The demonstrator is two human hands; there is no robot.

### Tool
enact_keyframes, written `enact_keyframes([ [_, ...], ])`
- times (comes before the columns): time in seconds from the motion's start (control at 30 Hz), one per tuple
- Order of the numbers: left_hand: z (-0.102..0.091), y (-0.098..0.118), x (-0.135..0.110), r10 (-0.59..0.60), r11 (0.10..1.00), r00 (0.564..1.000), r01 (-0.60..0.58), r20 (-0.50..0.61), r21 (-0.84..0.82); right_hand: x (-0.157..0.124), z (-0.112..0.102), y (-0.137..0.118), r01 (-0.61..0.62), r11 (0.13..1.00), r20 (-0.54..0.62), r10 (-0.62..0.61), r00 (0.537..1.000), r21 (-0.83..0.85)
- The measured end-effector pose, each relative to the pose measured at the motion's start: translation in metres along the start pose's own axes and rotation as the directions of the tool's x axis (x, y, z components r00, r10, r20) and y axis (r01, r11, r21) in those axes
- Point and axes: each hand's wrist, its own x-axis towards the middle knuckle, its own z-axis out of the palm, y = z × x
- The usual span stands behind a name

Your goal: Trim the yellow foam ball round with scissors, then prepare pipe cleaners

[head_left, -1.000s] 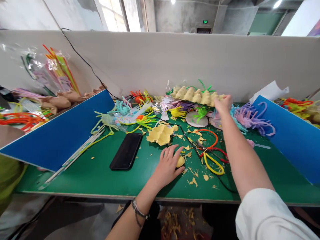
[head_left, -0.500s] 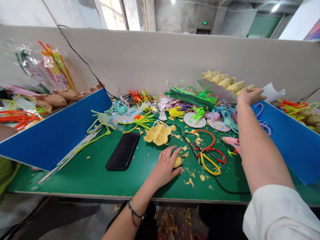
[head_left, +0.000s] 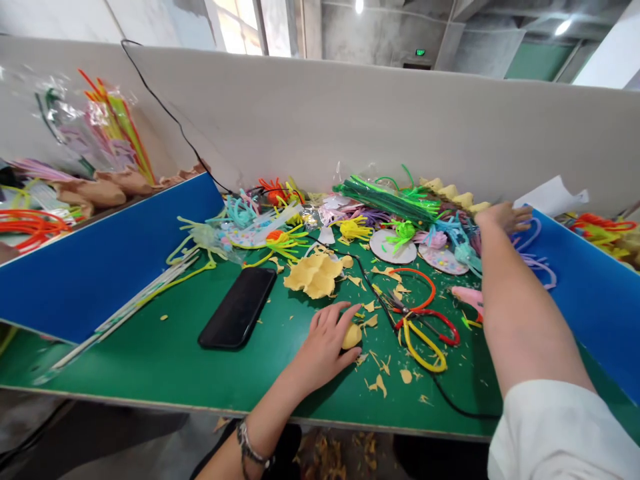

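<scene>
My left hand [head_left: 323, 343] lies on the green table with its fingers loosely spread. Between thumb and forefinger is a small rounded yellow egg-carton piece [head_left: 352, 337], partly covered by the hand. My right hand [head_left: 504, 217] reaches to the back right, fingers stretched out and a bit blurred. Beside its wrist a yellow egg-carton strip [head_left: 457, 195] rests behind the pile of craft pieces; its right end is hidden by the hand. A larger yellow egg-carton piece [head_left: 314, 275] sits just beyond my left hand. Scissors [head_left: 407, 311] with red and yellow handles lie between my arms.
A black phone [head_left: 237, 308] lies left of centre. Blue dividers [head_left: 107, 257] stand at both sides. Pipe-cleaner figures [head_left: 354, 229] and green pipe cleaners [head_left: 383, 198] crowd the back. A pink glue gun [head_left: 469, 298] is beside my right forearm, and a black cable crosses the table.
My right hand has lowered the egg-carton strip from the air to behind the pile, and its fingers now reach past the strip's end. My left hand keeps its place around the small piece.
</scene>
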Motion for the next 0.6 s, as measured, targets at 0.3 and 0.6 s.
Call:
enact_keyframes([
  [0.3, 0.003, -0.001, -0.001, 0.022, 0.998, 0.999, -0.020, -0.038, 0.052, -0.021, 0.009, -0.084, 0.291, 0.925, 0.358, -0.365, 0.860, 0.244],
  [0.6, 0.000, 0.001, -0.005, 0.014, 0.995, 1.000, -0.014, 0.001, 0.095, -0.042, 0.039, -0.101, 0.314, 0.935, 0.467, -0.353, 0.811, 0.162],
])
